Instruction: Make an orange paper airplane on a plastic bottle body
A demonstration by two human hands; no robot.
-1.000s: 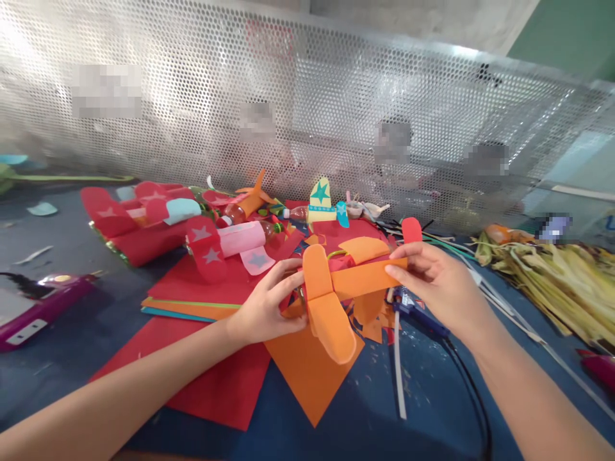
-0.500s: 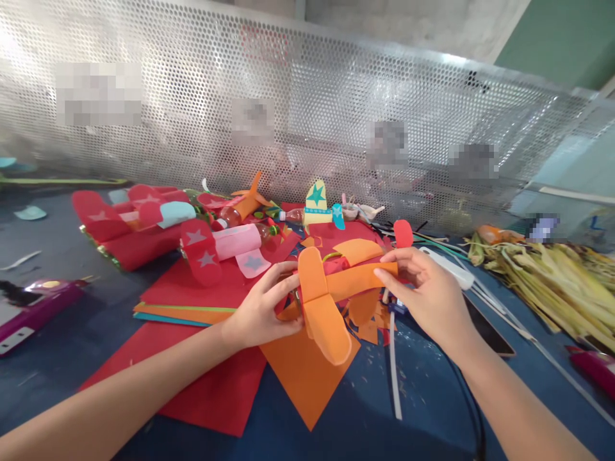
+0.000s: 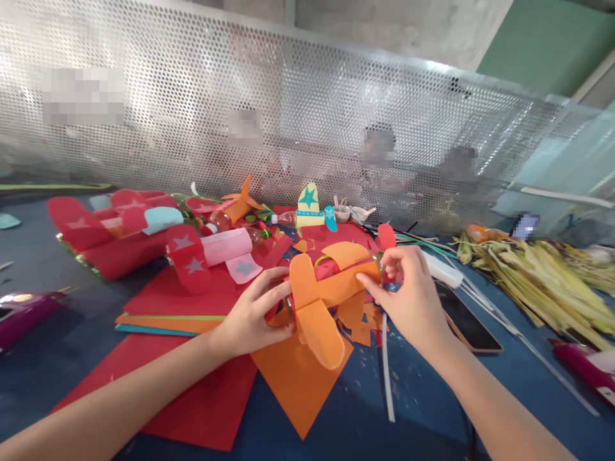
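Note:
Between my hands is an orange toy plane (image 3: 319,333), with rounded wings crossing a body wrapped in an orange strip (image 3: 341,286). Clear plastic, like a bottle, shows at both ends of the body. My left hand (image 3: 254,314) is closed around the left end, thumb below and fingers above. At the right end, my right hand (image 3: 408,282) grips the body with its thumb pressed on the strip. Under the plane lies an orange sheet (image 3: 302,397), with orange scraps (image 3: 360,320) beside it.
Left are red sheets (image 3: 206,410), a pink-and-red toy plane (image 3: 225,246) and a red boat-like craft (image 3: 129,250). A yellow toy plane (image 3: 310,218) stands behind. Rightward lie a phone (image 3: 468,320), a white glue gun (image 3: 442,269) and dried husks (image 3: 533,275). A perforated metal screen (image 3: 327,96) closes the back.
My right thumb and fingers have shifted left along the strip, which now lies closer against the body. Clear plastic shows at the right end. The whole view has shifted slightly.

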